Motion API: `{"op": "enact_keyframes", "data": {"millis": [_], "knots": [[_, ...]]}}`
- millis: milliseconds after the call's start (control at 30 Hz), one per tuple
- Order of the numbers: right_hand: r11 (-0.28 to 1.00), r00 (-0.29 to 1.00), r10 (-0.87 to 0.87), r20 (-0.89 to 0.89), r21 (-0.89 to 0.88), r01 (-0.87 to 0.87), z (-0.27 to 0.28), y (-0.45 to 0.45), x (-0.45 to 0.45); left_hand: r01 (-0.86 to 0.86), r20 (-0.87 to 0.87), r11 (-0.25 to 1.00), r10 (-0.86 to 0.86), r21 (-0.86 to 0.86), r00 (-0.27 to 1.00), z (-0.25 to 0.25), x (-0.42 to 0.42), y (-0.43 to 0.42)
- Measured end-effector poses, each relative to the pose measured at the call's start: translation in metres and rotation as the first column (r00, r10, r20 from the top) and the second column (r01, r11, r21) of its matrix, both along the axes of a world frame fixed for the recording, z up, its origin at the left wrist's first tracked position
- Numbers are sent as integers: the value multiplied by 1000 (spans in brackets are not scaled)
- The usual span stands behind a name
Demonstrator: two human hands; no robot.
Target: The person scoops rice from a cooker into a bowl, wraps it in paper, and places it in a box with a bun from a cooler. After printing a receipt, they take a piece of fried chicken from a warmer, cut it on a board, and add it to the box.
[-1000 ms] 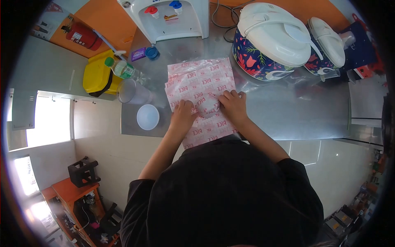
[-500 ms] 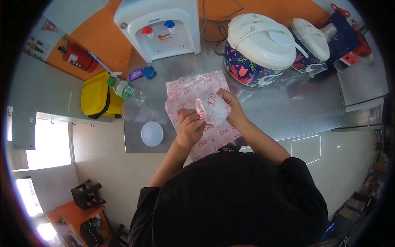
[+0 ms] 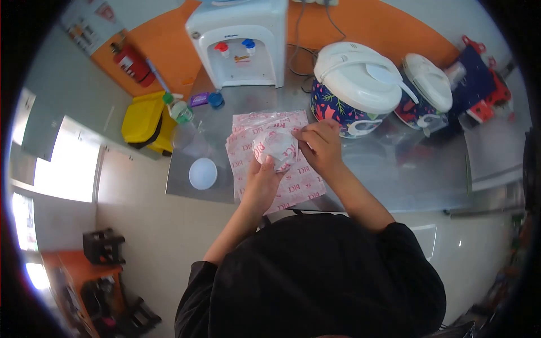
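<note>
A rounded bundle in white paper with red "RICE" print [image 3: 276,147] is held over a stack of printed rice wrapping paper [image 3: 298,188]. My left hand [image 3: 264,183] grips it from below, thumb pressed on the near side. At the bundle's right edge, my right hand [image 3: 321,145] is closed with its fingertips pinched on the wrapper. The contents are hidden by the paper. On the left of the steel counter stands a white bowl [image 3: 203,173].
A water dispenser [image 3: 239,48] stands at the back. Two floral rice containers, a large one [image 3: 341,107] and a smaller one [image 3: 425,93], sit at right, a white ladle [image 3: 389,78] on the large lid. A green-capped bottle [image 3: 181,111] and a blue cap [image 3: 216,100] lie left.
The bundle has turned and shifted left and slightly down. My left hand has moved beneath it, thumb on top; my right hand has moved from holding its side to the wrapper's right edge.
</note>
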State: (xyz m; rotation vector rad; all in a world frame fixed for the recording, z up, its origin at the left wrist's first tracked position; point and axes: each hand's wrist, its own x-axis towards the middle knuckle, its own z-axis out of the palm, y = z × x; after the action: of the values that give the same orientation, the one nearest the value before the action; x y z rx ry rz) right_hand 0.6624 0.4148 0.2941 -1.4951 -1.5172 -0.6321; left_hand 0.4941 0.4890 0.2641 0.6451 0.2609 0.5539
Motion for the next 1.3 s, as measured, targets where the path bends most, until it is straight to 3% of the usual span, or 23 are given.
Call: {"op": "enact_keyframes", "data": {"millis": [33, 100, 133, 200, 267, 333, 400, 467, 533, 600, 633, 700, 733, 800, 833, 867, 933, 967, 1033, 1100, 1167, 1267, 1300], "knots": [[999, 999, 50, 6, 5, -50, -7, -2, -2, -38, 83, 999, 37, 13, 996, -4, 0, -9], [970, 877, 232, -420, 31, -242, -32, -7, -12, -141, 74, 988, 136, 63, 988, -8, -5, -33], [949, 857, 297, -421, 31, -314, -39, -10, -20, -191, 54, 976, 186, 108, 981, -9, -10, -45], [816, 491, 414, -766, 74, -573, -54, -18, -42, -343, 37, 932, 341, 115, 939, -6, -28, -68], [640, 401, 474, -784, -6, -768, -69, -26, -52, -501, 14, 857, 503, 123, 864, -15, -56, -90], [271, -113, 341, -933, 213, -939, -88, -26, -68, -534, -189, 712, 664, 455, 724, -32, -93, -114], [-8, -201, 276, -940, 207, -978, -85, -29, -88, -519, -292, 617, 764, 592, 576, -25, -123, -145], [39, 38, 280, -959, -28, -999, -72, -52, -132, -380, -463, 601, 793, 704, 396, -18, -150, -183], [-179, -37, 243, -969, -7, -984, -67, -68, -171, -316, -549, 611, 791, 726, 268, -20, -180, -214], [-302, 2, 216, -976, -69, -951, -72, -81, -213, -365, -493, 533, 846, 763, 204, -27, -212, -242], [-325, 85, 181, -980, -141, -935, -72, -89, -232, -469, -578, 612, 781, 636, 234, -27, -228, -254], [-415, -96, -18, -995, 95, -905, -89, -111, -270, -314, -683, 642, 730, 700, -28, -26, -253, -281], [-476, -105, -7, -994, 96, -874, -97, -122, -297, -349, -669, 608, 738, 714, -84, -37, -271, -300], [-525, 6, -115, -993, 56, -850, -114, -140, -354, -165, -591, 570, 748, 805, -302, -62, -314, -332], [-546, 77, -135, -988, 9, -838, -124, -150, -386, -208, -618, 586, 695, 783, -368, -52, -337, -353], [-574, 88, -112, -990, -8, -819, -130, -184, -450, -232, -606, 562, 695, 793, -388, -66, -390, -394], [-669, 78, -260, -962, 122, -733, -136, -240, -520, -364, -460, 297, 701, 883, -545, -104, -443, -446], [-724, 109, -294, -950, 147, -674, -130, -276, -558, -373, -461, 288, 691, 882, -556, -107, -483, -483], [-794, 136, -351, -927, 217, -568, -150, -323, -618, -802, -472, 210, 876, 559, -100, -109, -542, -552], [-847, 161, -399, -903, 295, -443, -163, -358, -680, -783, -502, 198, 849, 589, -163, -109, -592, -603], [-864, 321, -464, -825, 343, -368, -164, -406, -731, -770, -530, 195, 821, 608, -211, -119, -630, -648], [-859, 402, -499, -768, 377, -346, -177, -460, -810, -802, -521, 99, 805, 588, -283, -149, -695, -705], [-889, 444, -436, -783, 299, -346, -164, -477, -833, -824, -531, 41, 782, 565, -325, -158, -717, -720]]}}
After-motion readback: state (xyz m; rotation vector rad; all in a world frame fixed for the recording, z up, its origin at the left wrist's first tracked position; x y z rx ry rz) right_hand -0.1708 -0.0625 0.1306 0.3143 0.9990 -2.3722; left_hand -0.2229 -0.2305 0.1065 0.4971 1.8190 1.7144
